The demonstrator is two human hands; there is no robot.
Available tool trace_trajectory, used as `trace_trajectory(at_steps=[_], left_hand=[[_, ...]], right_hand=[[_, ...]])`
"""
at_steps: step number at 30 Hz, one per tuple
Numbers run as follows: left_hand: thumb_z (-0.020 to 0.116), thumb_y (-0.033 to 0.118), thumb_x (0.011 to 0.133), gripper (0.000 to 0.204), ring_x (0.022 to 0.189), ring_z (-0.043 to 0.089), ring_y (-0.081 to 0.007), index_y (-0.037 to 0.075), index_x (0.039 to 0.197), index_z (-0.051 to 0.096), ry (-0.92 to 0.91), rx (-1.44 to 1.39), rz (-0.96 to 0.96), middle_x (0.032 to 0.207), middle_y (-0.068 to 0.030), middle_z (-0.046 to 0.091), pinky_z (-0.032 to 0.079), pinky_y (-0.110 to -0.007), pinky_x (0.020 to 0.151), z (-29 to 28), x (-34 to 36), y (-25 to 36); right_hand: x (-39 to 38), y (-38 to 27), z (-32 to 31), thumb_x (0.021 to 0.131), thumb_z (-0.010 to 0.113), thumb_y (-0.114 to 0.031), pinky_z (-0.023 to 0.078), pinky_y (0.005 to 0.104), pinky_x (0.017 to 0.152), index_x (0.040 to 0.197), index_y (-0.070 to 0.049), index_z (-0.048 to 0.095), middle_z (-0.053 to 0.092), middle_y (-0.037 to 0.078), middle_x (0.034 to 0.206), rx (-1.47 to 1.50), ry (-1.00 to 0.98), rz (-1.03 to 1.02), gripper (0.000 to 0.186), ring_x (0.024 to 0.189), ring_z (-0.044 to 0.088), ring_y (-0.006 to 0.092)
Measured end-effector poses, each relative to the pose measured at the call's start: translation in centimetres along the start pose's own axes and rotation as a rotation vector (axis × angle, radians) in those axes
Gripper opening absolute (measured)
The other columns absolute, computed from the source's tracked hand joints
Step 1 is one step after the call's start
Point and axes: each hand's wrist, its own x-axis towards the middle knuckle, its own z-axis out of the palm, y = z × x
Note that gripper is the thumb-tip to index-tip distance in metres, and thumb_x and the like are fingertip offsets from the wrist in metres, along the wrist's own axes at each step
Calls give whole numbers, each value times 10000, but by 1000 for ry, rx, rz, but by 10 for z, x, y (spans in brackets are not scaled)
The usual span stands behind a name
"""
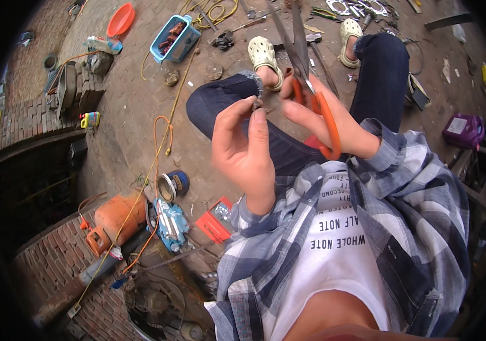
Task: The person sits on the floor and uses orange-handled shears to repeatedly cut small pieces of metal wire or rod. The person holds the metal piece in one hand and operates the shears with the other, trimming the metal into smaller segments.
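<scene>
My left hand (246, 145) is raised over my lap, with thumb and forefinger pinched on a small dark piece (257, 104) too small to name. Just to its right, my right hand (342, 122) holds a pair of scissors (332, 126) with orange handles. Their long grey blades point away from me and stand slightly apart at the tips. The blades are beyond the small piece and do not touch it. Part of one handle loop is hidden by my fingers.
On the ground to the left are a blue basket (189, 42), an orange basin (121, 20), an orange gas cylinder (119, 219), an open tin (173, 185) and a red box of small parts (214, 220). A hammer (311, 38) and metal gaskets (339, 7) lie ahead. A purple jug (463, 131) stands right.
</scene>
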Motion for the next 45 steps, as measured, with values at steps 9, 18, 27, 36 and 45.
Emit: trace_trajectory(at_steps=[9, 18, 27, 36, 45], left_hand=[[608, -13, 874, 196, 919, 611, -143, -49, 1065, 580, 2, -390, -232, 997, -91, 634, 482, -260, 828, -6, 0, 1], [626, 2, 867, 187, 885, 622, -143, -39, 1045, 584, 21, -302, -197, 978, -95, 643, 507, -270, 803, -9, 0, -1], [619, -23, 864, 182, 884, 625, -152, -41, 1042, 588, 57, -267, -172, 990, -104, 647, 519, -275, 795, -6, -1, -2], [632, -53, 843, 195, 884, 623, -142, -44, 1034, 593, 42, -204, -130, 989, -100, 647, 503, -255, 802, -8, -1, -4], [636, -59, 835, 209, 913, 606, -139, -28, 1033, 576, -4, -297, -159, 993, -86, 630, 494, -260, 825, -11, 0, -5]], right_hand=[[-6, -11, -13, 693, 788, -373, 426, 382, 784, 1119, 25, 453, 483, 151, 950, -718, -87, -334, 672, 901, 498, 324], [-7, -18, -10, 693, 790, -359, 439, 394, 783, 1093, 43, 439, 488, 172, 985, -693, -139, -264, 667, 892, 524, 336], [-9, -17, -9, 692, 790, -359, 417, 388, 745, 1056, 26, 429, 462, 162, 924, -651, -149, -221, 641, 823, 491, 346], [-11, -17, -8, 712, 774, -376, 446, 397, 706, 1073, 31, 441, 505, 168, 897, -688, -145, -185, 638, 795, 542, 354], [-14, -11, -6, 704, 775, -396, 466, 402, 675, 1077, 22, 447, 546, 161, 886, -703, -114, -142, 649, 776, 578, 353]])
